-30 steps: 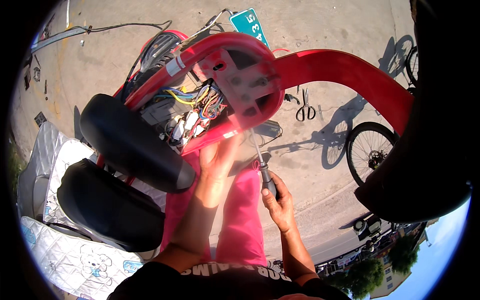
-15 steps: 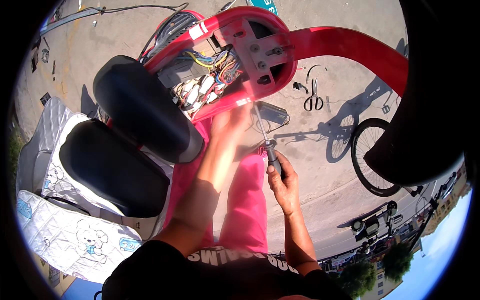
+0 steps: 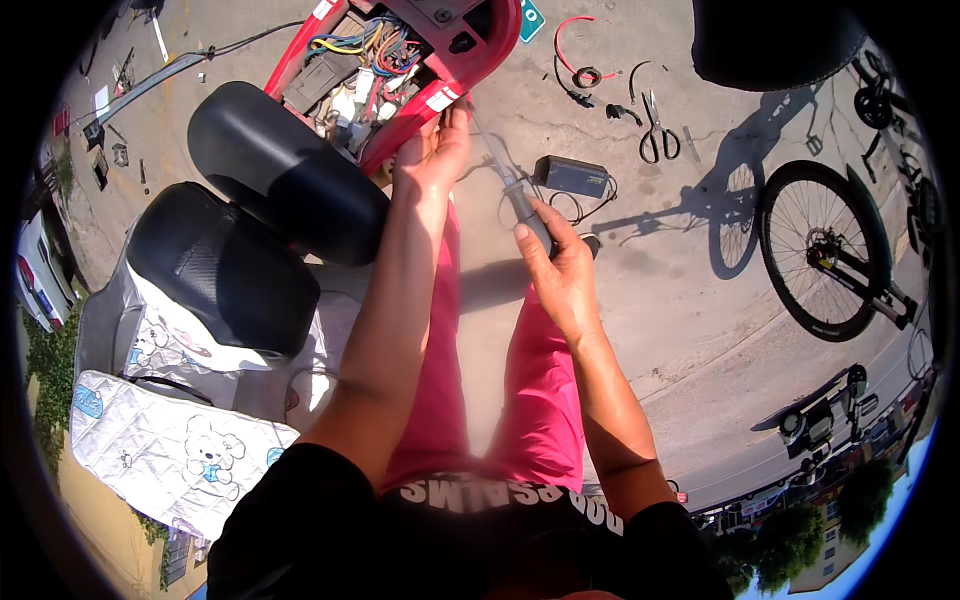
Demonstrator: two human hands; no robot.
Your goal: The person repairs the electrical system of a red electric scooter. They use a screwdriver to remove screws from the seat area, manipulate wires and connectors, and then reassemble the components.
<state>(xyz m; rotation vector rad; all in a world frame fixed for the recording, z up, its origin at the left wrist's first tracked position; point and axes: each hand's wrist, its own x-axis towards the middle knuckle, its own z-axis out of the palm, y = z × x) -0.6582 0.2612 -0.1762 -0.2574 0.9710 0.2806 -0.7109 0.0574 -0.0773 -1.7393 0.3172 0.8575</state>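
Note:
My right hand (image 3: 562, 265) is wrapped round the dark handle of a screwdriver (image 3: 522, 208). Its shaft is blurred and points up and left, toward the red body of an electric scooter (image 3: 405, 125). My left hand (image 3: 435, 158) is at the lower edge of that red body, palm turned up and fingers stretched along the rim; some fingertips are hidden there. Inside the body's open compartment lies a tangle of coloured wires (image 3: 375, 55) with white connectors (image 3: 350, 100). A black scooter seat (image 3: 285, 165) sticks out just left of my left forearm.
A second black seat (image 3: 220, 270) sits beside a silver quilted cover (image 3: 150, 440). On the concrete lie a black charger box (image 3: 575, 176) with a cord, scissors (image 3: 657, 130) and a red cable (image 3: 565, 45). A bicycle wheel (image 3: 822, 250) stands at the right.
The view has shifted, so the scooter body sits higher and further left. My right hand has tilted the screwdriver. My left hand remains at the red rim, more of it now visible.

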